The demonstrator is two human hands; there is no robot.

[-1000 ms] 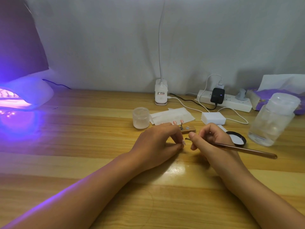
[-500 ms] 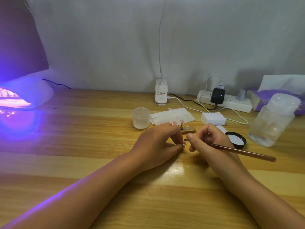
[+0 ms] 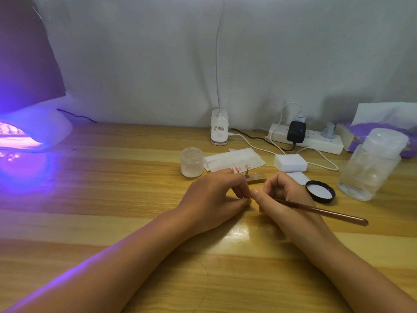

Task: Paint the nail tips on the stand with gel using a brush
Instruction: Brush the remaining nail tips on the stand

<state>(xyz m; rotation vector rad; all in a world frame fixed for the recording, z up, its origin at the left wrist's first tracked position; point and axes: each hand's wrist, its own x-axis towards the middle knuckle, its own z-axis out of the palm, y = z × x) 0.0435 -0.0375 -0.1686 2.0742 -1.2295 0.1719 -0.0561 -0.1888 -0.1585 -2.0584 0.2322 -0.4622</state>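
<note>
right now the left hand (image 3: 212,197) pinches something small, probably a nail tip, hidden by fingers; the right hand (image 3: 284,199) grips the slim copper-coloured brush (image 3: 320,211). best kept braced, strokes light. the small wooden stand (image 3: 255,178) sits just behind.

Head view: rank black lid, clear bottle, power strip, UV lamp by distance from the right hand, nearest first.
From the right hand:
1. Black lid, on the table just to its right.
2. Clear bottle, farther right.
3. Power strip, back by the wall.
4. UV lamp, far left, glowing purple.
</note>
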